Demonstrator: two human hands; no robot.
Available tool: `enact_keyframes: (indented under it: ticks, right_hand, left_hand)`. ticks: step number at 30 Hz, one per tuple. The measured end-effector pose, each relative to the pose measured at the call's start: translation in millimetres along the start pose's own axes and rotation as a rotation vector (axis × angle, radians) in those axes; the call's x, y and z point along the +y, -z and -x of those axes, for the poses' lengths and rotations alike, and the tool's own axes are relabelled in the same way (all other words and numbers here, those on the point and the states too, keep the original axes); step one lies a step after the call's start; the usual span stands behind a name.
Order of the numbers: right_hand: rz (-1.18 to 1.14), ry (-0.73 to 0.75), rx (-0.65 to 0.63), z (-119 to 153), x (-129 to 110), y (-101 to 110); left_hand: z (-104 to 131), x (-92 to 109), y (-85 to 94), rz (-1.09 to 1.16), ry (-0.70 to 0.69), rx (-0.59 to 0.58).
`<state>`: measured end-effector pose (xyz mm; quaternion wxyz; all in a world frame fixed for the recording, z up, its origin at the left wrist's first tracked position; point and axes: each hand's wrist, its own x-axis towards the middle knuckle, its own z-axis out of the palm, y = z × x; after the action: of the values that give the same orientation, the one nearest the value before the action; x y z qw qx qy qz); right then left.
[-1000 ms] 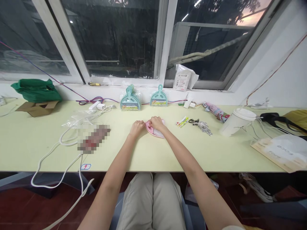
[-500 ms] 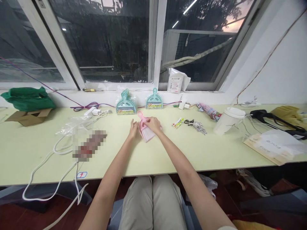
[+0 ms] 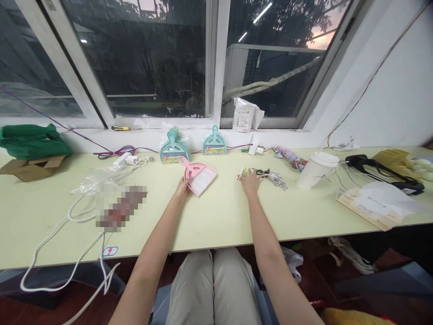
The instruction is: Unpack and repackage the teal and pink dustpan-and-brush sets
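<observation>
A pink dustpan and brush set (image 3: pixel 200 178), white bristles facing up, is gripped at its left edge by my left hand (image 3: pixel 182 187), the fingers closed round it. The set's handle points to the far left and its bristles to the right. Over to the right, my right hand (image 3: pixel 251 183) reaches down with fingers spread onto a small printed label card (image 3: pixel 242 172) on the table. Its fingers cover much of the card. Just beside that hand lie a black cable (image 3: pixel 262 172) and a bunch of silvery metal pieces (image 3: pixel 278 179), too small to name.
Packaged green dustpan sets (image 3: pixel 174 146) stand against the wall, with another one (image 3: pixel 214 141) beside them. A white lidded cup (image 3: pixel 317 170) and a paper bag (image 3: pixel 372 205) are at right. White cables (image 3: pixel 72 216) trail over the left table edge. A cardboard box (image 3: pixel 37 168) sits far left.
My right hand has let go of the pink set and moved right to the label card. My left hand has taken hold of the set, which has shifted left and turned.
</observation>
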<state>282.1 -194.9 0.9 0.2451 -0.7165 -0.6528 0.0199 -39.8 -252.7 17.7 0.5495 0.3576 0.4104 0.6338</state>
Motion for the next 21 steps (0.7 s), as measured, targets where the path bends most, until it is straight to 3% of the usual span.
enact_keyframes:
  ticks: [2,5,7,11,14,17,21]
  right_hand:
    - [-0.089,-0.010,0.053,0,-20,-2]
    - [-0.329,-0.078,0.141,10,-68,-4]
    - [-0.403,0.029,0.148,24,-100,-5]
    - [-0.294,0.357,-0.043,62,-144,-11]
    - [-0.237,0.402,-0.148,83,-156,-14]
    - [-0.297,0.374,-0.152,89,-158,-14]
    - [-0.601,0.064,-0.074,78,-149,-19]
  left_hand:
    - [1,-3,-2.7,0.025,-0.010,0.004]
    - [3,-11,-10.9,0.049,-0.014,0.016]
    - [4,-16,-17.0,0.071,-0.037,-0.010]
    - [4,-22,-21.2,0.062,-0.065,-0.087]
    - [3,-21,-17.4,0.019,-0.050,-0.105]
    - [4,-19,-15.1,0.007,-0.063,-0.091]
    - [8,-18,-18.8,0.055,-0.100,-0.100]
